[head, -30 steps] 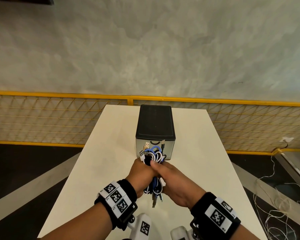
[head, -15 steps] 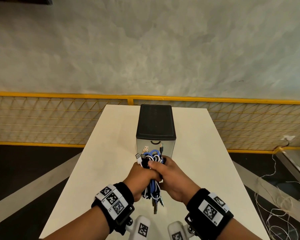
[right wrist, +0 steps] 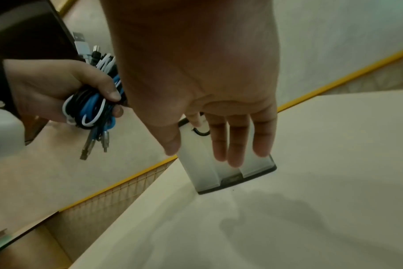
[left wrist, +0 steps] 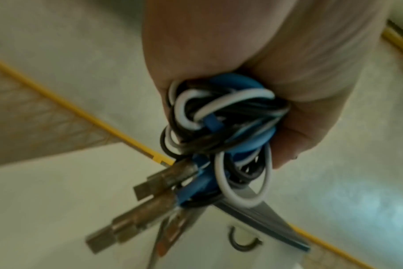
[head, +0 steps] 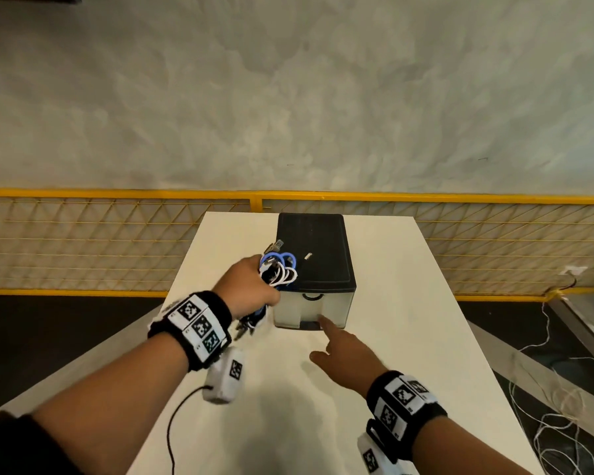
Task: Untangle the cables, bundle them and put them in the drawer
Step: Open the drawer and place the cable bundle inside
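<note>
My left hand [head: 251, 286] grips a bundle of blue, white and black cables [head: 278, 272] [left wrist: 221, 127] [right wrist: 92, 103], held up beside the left front corner of the drawer box. Plug ends [left wrist: 147, 183] hang out below my fist. The drawer box [head: 314, 255] has a black top and a pale translucent drawer front [head: 311, 310] [right wrist: 209, 171], which is closed. My right hand [head: 343, 351] [right wrist: 219, 142] is open, fingers straight, with its index fingertip at the lower edge of the drawer front near the dark handle slot [head: 310, 325].
The box stands on a white table [head: 408, 303] whose far edge meets a yellow-framed mesh fence [head: 117, 241]. Loose white cords [head: 546, 423] lie on the dark floor to the right. A black wire [head: 175, 416] trails from my left wrist camera over the table.
Both hands held the bundle together before. Now my right hand has let go and reached to the drawer front, while my left hand carried the bundle up and to the left.
</note>
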A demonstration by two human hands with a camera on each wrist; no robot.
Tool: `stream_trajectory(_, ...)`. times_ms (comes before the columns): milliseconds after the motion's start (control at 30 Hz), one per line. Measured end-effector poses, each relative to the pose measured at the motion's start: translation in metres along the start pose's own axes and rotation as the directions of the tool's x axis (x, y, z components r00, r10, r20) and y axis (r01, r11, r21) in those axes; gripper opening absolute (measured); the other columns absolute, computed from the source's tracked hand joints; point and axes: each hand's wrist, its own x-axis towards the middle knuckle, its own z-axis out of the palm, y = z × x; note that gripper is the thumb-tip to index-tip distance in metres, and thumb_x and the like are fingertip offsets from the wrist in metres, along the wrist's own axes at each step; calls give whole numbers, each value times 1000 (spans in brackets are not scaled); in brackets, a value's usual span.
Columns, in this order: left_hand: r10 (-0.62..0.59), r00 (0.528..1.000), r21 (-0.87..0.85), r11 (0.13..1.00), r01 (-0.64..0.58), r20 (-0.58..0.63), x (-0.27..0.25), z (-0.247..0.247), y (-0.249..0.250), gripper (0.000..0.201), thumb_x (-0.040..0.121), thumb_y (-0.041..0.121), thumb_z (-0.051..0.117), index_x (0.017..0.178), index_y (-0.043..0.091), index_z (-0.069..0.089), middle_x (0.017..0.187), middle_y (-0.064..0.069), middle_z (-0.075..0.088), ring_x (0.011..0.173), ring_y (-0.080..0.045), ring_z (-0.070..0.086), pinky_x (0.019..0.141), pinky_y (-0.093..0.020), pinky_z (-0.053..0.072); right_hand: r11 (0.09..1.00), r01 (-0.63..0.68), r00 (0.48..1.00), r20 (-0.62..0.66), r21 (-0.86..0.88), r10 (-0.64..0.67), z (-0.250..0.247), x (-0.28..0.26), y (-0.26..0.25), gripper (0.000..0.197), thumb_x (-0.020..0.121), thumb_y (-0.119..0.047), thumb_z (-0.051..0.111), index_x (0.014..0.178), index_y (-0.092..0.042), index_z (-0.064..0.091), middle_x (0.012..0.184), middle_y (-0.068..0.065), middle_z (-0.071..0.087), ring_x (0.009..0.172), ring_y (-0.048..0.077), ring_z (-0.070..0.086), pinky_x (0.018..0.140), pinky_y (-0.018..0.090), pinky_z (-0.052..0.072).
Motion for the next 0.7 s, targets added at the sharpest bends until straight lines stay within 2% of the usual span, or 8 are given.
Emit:
stream_trajectory(67, 33, 997, 190, 981, -45, 64, 19, -5, 5, 31, 63, 9, 72, 87, 24, 59, 82, 0, 67, 73, -22, 64, 63, -31, 52, 996, -18, 999, -37, -87, 15, 1, 20, -6, 83, 89, -47, 54, 156, -36, 5, 133, 7, 56, 117, 27, 58, 95, 39, 49)
stream_trajectory(133, 55, 990, 338, 936, -97, 133, 34, -1, 12, 32, 64, 14, 72, 92, 23, 60, 86, 0, 67, 77, -22, 64, 67, -33, 54, 989, -34, 998, -60, -144, 25, 2, 37, -13, 87, 88, -46, 53, 154, -38, -3, 129, 8, 57, 113, 30, 60, 92, 42, 51)
stream_trajectory(233, 79, 972, 483, 857, -179, 220, 49, 12, 20, 33, 67, 18, 70, 98, 24, 60, 88, 1, 66, 79, -21, 62, 62, -27, 45, 977, -65, 998, -39, -203, 58, 5, 52, -20, 91, 87, -43, 51, 154, -38, -11, 128, 10, 57, 111, 31, 60, 88, 42, 51)
stream_trajectory(333, 75, 957, 534, 816, -221, 282, 59, 22, 22, 32, 71, 19, 68, 102, 23, 60, 87, 1, 64, 78, -21, 61, 59, -25, 40, 972, -106, 994, -31, -209, 101, 9, 58, -21, 94, 87, -40, 51, 153, -36, -16, 126, 11, 58, 107, 31, 62, 84, 40, 50)
stream_trajectory(533, 43, 945, 552, 802, -227, 326, 82, 17, 24, 36, 68, 16, 71, 102, 19, 61, 92, -2, 66, 84, -22, 65, 72, -31, 56, 968, -140, 990, -35, -210, 136, 14, 67, -21, 95, 87, -41, 51, 150, -41, -19, 128, 10, 52, 106, 33, 62, 85, 43, 52)
stream_trajectory(700, 64, 936, 546, 797, -257, 347, 89, 20, 23, 39, 68, 17, 73, 105, 18, 59, 95, -2, 66, 84, -22, 64, 74, -33, 56, 956, -138, 990, -48, -258, 130, 20, 69, -25, 92, 88, -40, 50, 153, -36, -15, 125, 8, 54, 106, 32, 62, 81, 41, 51)
